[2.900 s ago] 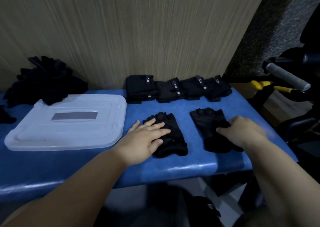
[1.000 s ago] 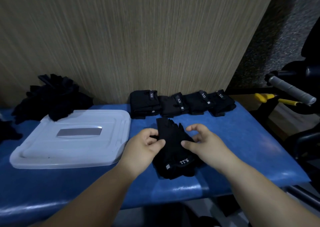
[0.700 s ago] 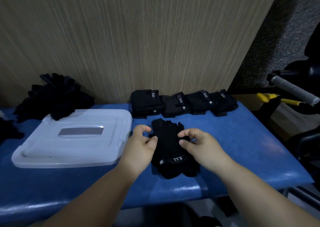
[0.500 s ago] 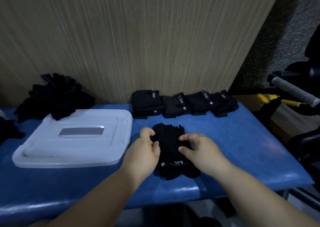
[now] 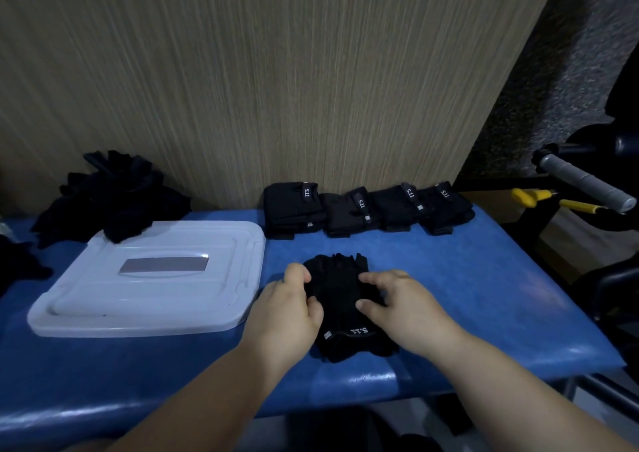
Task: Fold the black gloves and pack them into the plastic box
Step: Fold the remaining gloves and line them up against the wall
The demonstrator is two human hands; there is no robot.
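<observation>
Black gloves (image 5: 340, 299) lie in one stack on the blue padded table (image 5: 484, 296), near its front edge, with the finger ends pointing toward the wall. A white "5.11" mark shows on the strap at the near end. The left hand (image 5: 287, 310) has its fingers curled and pinches the left edge of the stack. The right hand (image 5: 404, 310) pinches the right edge between thumb and fingers. Both hands rest on the table surface, with the stack between them.

Left of the hands, just beside them, is the plastic box (image 5: 238, 244), pale and half transparent, with a grey label on its flat top. Its inside cannot be seen. Behind the box, against the wooden wall (image 5: 276, 88), there is a loose heap of gloves (image 5: 110, 196); one part of the heap hangs over the far corner of the box. A row of folded gloves (image 5: 363, 209) stands along the wall, well apart from the hands. At the right, off the table, are a grey handle (image 5: 584, 185) and a yellow tool (image 5: 532, 196).
</observation>
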